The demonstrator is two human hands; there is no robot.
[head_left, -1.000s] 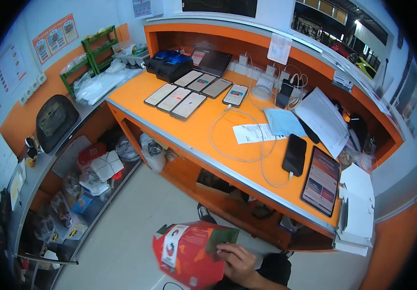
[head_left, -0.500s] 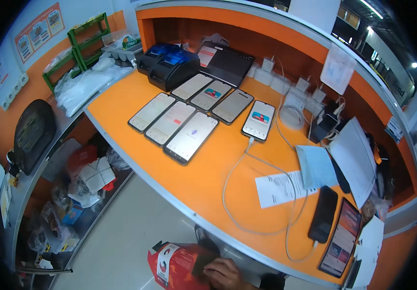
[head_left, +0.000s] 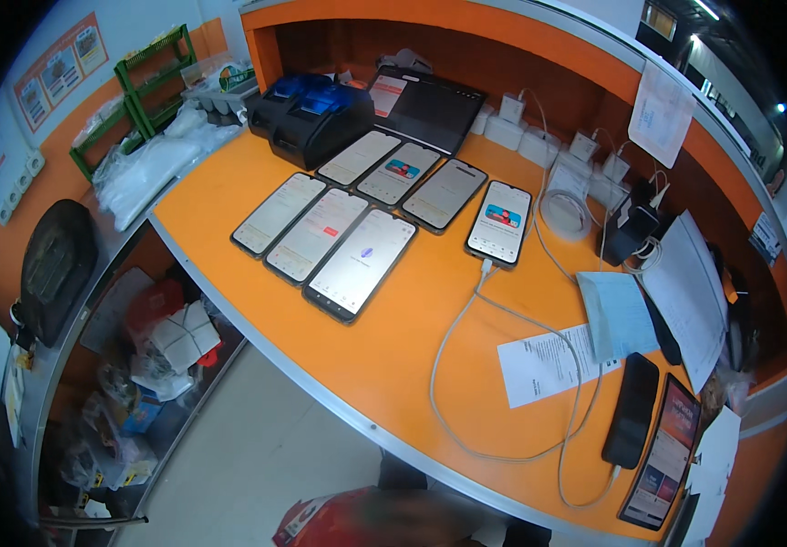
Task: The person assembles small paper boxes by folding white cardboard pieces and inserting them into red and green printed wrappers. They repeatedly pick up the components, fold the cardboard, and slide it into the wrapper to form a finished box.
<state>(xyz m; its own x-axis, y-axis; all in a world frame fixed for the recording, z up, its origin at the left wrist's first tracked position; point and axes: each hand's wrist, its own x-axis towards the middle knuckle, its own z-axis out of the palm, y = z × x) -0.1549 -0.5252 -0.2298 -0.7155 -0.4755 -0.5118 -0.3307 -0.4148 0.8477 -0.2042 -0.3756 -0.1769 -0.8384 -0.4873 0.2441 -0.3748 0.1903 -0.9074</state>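
Observation:
A red bag or box [head_left: 313,518] with a white panel shows at the lower edge, below the counter's front edge. Against its right side is my right hand [head_left: 425,518], so blurred that its fingers cannot be made out. My left hand is out of view. On the orange counter [head_left: 366,351] lie several phones with lit screens in two rows, among them a front phone [head_left: 362,264] with a white screen. Right of them, a phone [head_left: 500,223] is plugged into a white cable [head_left: 439,365]. That cable runs in loops to a black power bank [head_left: 631,410].
A tablet [head_left: 660,454] lies at the counter's right end, near a printed paper [head_left: 548,366] and a blue mask [head_left: 617,314]. Behind stand black printers [head_left: 311,123], a dark laptop or tablet [head_left: 430,109] and white chargers [head_left: 507,123]. Left, a cluttered shelf [head_left: 156,365] holds bags.
The red bag and my right hand have sunk lower in the picture, and the hand has blurred. The whole view has shifted slightly; the phones lie as before.

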